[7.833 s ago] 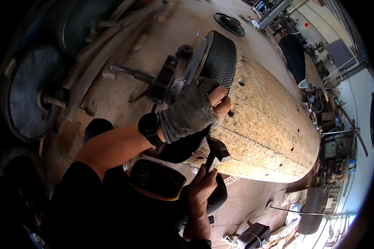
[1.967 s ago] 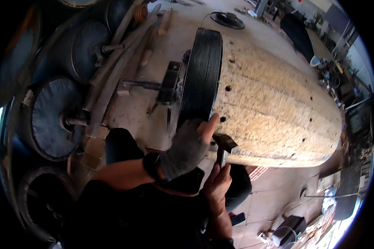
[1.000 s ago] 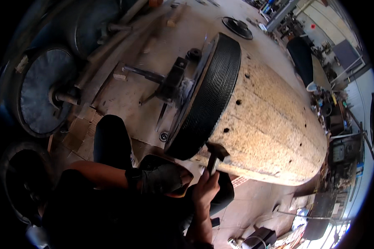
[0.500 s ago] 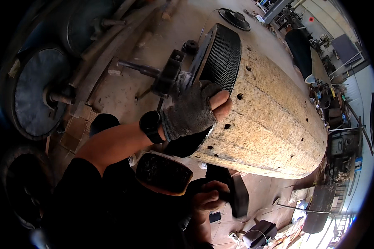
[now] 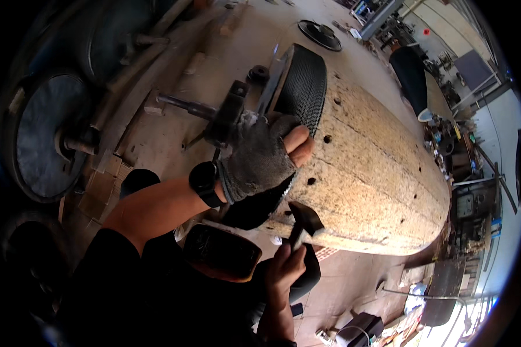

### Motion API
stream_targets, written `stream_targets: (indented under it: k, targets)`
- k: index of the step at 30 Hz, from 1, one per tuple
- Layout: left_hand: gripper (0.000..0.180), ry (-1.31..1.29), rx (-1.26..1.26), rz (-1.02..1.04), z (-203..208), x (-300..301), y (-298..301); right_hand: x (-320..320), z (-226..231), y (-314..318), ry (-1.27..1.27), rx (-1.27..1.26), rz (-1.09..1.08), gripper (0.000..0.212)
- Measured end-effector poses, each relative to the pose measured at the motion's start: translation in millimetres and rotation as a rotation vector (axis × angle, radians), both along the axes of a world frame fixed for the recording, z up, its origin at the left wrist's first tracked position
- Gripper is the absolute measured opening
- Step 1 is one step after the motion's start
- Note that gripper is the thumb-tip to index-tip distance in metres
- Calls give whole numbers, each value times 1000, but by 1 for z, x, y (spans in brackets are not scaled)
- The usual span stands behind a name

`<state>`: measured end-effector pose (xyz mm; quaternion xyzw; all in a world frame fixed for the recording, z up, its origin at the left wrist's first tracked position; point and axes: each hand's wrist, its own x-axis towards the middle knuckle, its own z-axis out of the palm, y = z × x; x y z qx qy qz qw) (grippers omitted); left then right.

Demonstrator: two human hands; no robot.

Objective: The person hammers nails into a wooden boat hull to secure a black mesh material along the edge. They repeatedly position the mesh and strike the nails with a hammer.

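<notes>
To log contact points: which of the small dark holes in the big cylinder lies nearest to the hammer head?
The hole just below the gloved left hand, directly above the hammer head; the others sit higher.

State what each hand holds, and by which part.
The right hand grips a hammer by its handle, below the head. The gloved left hand holds nothing; it rests on the big drum's tyre-covered end.

Single view only: a head-worn fisheye camera looks steeply down and forward from just above the person's own arms. It sits close to the large tan drum at frame centre, with the workshop floor bending away left and distant benches curving along the right rim.
</notes>
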<state>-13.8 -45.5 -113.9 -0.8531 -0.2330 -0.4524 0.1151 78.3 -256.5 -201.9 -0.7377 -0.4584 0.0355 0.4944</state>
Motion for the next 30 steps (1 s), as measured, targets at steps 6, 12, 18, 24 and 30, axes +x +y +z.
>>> stream_targets:
  k: [6, 12, 18, 24, 30]
  targets:
    - [20, -80, -7, -44, 9, 2, 4, 3, -9, 10, -62, -196, -69, 20]
    - [31, -16, 18, 31, 11, 10, 6, 11, -8, -23, 7, 271, 140, 12]
    - [50, -129, 135, -191, -8, -8, -26, 12, -49, -25, -13, -90, -94, 18]
    - [62, -136, -306, -389, -69, -30, -107, 5, -67, -47, -14, -23, -16, 22]
    - [66, -8, -389, -308, -74, -31, -109, 3, -63, -52, 30, -20, 45, 19]
